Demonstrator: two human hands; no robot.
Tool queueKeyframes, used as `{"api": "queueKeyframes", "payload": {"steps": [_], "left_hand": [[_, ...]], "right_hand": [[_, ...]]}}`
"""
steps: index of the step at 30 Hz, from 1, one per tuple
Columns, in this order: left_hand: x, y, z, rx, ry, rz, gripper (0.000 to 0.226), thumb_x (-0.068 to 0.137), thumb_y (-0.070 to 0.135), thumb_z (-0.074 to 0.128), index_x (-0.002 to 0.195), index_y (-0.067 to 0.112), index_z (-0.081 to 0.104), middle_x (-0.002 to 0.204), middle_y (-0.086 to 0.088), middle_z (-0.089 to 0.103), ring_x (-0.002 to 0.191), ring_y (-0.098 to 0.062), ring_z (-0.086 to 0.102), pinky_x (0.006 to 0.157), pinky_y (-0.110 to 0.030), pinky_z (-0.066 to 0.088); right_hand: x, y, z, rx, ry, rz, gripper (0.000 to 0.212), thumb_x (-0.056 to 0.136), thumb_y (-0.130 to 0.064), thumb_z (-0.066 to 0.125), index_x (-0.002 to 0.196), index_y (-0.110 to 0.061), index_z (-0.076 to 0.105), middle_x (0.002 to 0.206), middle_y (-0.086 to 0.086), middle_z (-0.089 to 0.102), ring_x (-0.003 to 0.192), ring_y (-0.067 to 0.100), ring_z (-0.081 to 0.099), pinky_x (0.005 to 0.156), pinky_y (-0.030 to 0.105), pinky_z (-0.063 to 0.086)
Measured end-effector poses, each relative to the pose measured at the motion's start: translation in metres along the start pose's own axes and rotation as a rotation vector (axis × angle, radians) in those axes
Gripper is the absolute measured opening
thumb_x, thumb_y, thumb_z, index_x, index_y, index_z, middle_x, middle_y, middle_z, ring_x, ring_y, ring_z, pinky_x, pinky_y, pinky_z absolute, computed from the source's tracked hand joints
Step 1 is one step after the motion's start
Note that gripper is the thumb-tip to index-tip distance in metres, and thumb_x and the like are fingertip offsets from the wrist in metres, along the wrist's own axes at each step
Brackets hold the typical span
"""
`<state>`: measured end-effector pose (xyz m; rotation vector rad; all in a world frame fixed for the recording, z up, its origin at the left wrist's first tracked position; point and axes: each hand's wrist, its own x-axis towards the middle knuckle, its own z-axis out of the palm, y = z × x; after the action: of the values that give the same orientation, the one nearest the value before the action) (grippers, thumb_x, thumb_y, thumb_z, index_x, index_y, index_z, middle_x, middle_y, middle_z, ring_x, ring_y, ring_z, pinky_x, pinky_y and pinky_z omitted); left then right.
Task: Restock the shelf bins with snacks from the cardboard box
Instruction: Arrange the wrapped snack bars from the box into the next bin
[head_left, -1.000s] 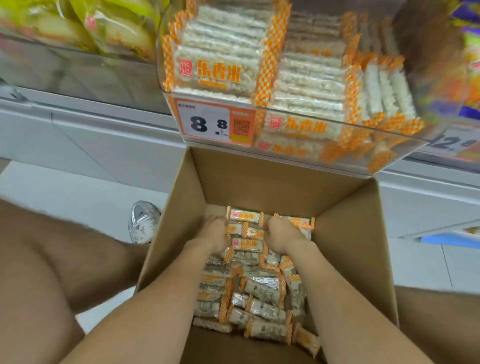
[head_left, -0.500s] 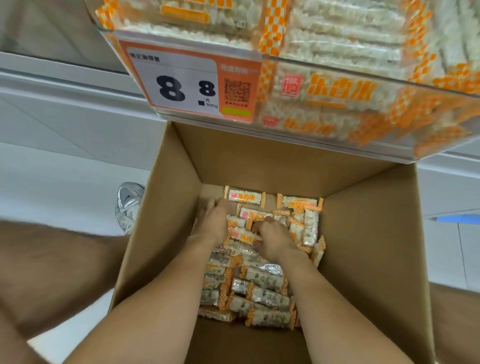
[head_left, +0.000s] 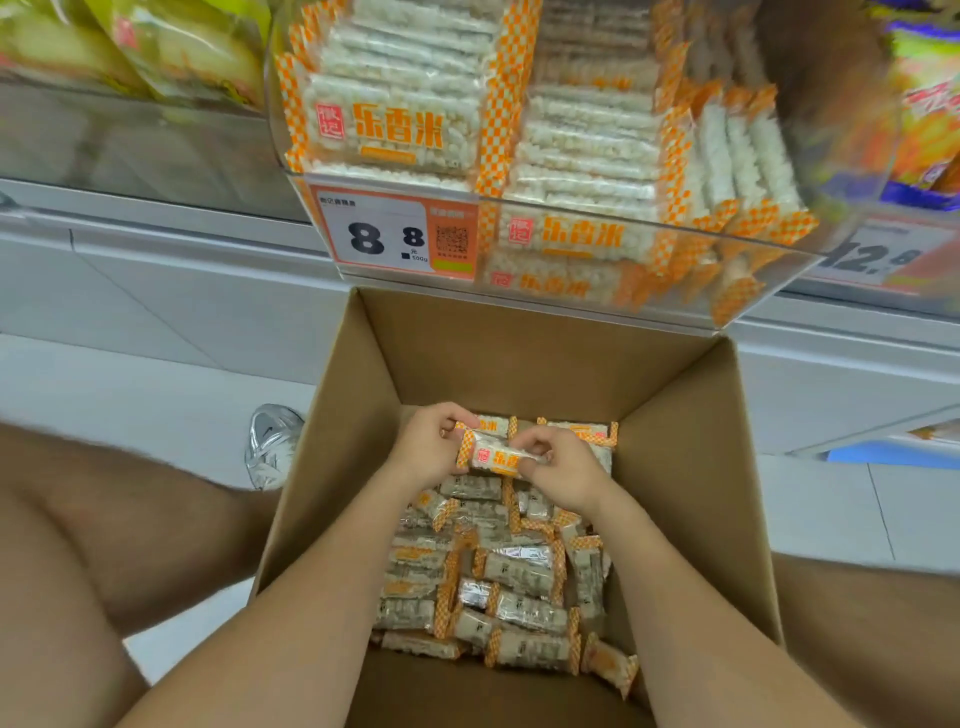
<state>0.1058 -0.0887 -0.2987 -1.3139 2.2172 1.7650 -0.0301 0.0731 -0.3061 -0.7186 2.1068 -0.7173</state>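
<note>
Left hand (head_left: 426, 449) and right hand (head_left: 563, 470) each pinch an end of one snack packet (head_left: 493, 457), held just above the loose heap at the far end of the cardboard box (head_left: 680, 441). So light a pinch on slick wrapper could slip, dropping it back. Half a second ago both hands lay pressed into the heap, nothing lifted.

Silver sneaker (head_left: 272, 444) on floor (head_left: 130, 395) (white tile)

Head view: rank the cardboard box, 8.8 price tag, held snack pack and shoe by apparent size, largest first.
1. cardboard box
2. price tag
3. shoe and snack pack: look alike, both partly hidden, so unranked.
</note>
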Motion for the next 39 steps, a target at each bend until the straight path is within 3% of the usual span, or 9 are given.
{"api": "queueKeyframes", "payload": {"steps": [4,9,14,17,20,23,27,34,39], "left_hand": [[-0.030,0.037,-0.017,-0.011,-0.001,0.104,0.020,0.099,0.014,0.060,0.099,0.024,0.077,0.104,-0.004,0.074,0.085,-0.023,0.075,0.075,-0.040,0.066],[-0.070,0.086,-0.058,0.389,-0.123,0.322,0.028,0.078,0.015,0.078,0.098,0.033,0.072,0.089,0.009,0.072,0.067,-0.003,0.063,0.059,-0.021,0.050],[-0.106,0.156,-0.115,0.456,-0.169,0.470,0.031,0.075,0.013,0.075,0.099,0.032,0.075,0.089,0.012,0.071,0.068,0.000,0.061,0.067,-0.028,0.054],[-0.130,0.187,-0.147,0.330,-0.143,0.553,0.035,0.077,0.009,0.071,0.106,0.029,0.074,0.103,0.011,0.073,0.090,-0.005,0.069,0.085,-0.033,0.057],[-0.148,0.211,-0.172,0.216,-0.043,0.668,0.036,0.079,0.008,0.068,0.110,0.026,0.073,0.113,0.011,0.073,0.106,-0.008,0.069,0.095,-0.029,0.053],[-0.156,0.226,-0.189,0.103,0.087,0.747,0.033,0.083,0.016,0.072,0.114,0.029,0.070,0.108,0.011,0.071,0.091,-0.014,0.069,0.078,-0.034,0.056],[-0.149,0.226,-0.189,0.158,0.437,0.757,0.051,0.088,0.011,0.073,0.132,0.031,0.058,0.122,0.008,0.061,0.105,-0.007,0.062,0.083,-0.030,0.056],[-0.138,0.214,-0.172,0.396,0.613,0.733,0.057,0.088,-0.006,0.065,0.135,0.024,0.054,0.130,0.003,0.047,0.105,-0.019,0.058,0.084,-0.029,0.046],[-0.133,0.216,-0.171,0.458,0.708,0.711,0.048,0.091,0.002,0.071,0.133,0.021,0.060,0.130,0.003,0.043,0.102,-0.018,0.057,0.083,-0.025,0.042]], "right_hand": [[-0.019,-0.026,-0.012,-0.095,0.031,-0.080,0.019,0.093,-0.024,0.069,0.109,-0.035,0.065,0.118,-0.001,0.058,0.107,0.016,0.058,0.084,0.028,0.044],[-0.051,-0.080,-0.034,-0.301,-0.127,-0.189,0.047,0.099,-0.028,0.064,0.142,-0.024,0.046,0.136,0.005,0.056,0.117,0.022,0.058,0.090,0.031,0.047],[-0.092,-0.161,-0.075,-0.362,-0.180,-0.332,0.025,0.088,-0.038,0.070,0.109,-0.028,0.062,0.088,-0.011,0.064,0.080,0.014,0.061,0.074,0.033,0.049],[-0.120,-0.203,-0.098,-0.365,-0.036,-0.451,0.034,0.082,-0.044,0.067,0.112,-0.029,0.061,0.087,-0.009,0.066,0.076,0.011,0.062,0.070,0.035,0.052],[-0.137,-0.233,-0.115,-0.384,0.160,-0.613,0.037,0.086,-0.045,0.063,0.120,-0.029,0.061,0.091,-0.011,0.067,0.078,0.009,0.059,0.069,0.035,0.045],[-0.139,-0.253,-0.131,-0.404,0.370,-0.733,0.042,0.097,-0.039,0.059,0.136,-0.023,0.057,0.117,-0.005,0.068,0.105,0.014,0.059,0.088,0.033,0.045],[-0.127,-0.275,-0.153,-0.639,0.619,-0.865,0.040,0.105,-0.028,0.054,0.141,-0.011,0.053,0.127,0.008,0.060,0.113,0.030,0.051,0.100,0.045,0.044],[-0.107,-0.288,-0.133,-0.694,0.519,-0.834,0.032,0.108,-0.026,0.049,0.139,-0.017,0.051,0.118,0.004,0.045,0.102,0.025,0.050,0.084,0.043,0.051],[-0.104,-0.296,-0.123,-0.789,0.756,-0.780,0.023,0.106,-0.028,0.056,0.126,-0.024,0.065,0.115,0.002,0.056,0.106,0.026,0.048,0.086,0.042,0.046]]}}
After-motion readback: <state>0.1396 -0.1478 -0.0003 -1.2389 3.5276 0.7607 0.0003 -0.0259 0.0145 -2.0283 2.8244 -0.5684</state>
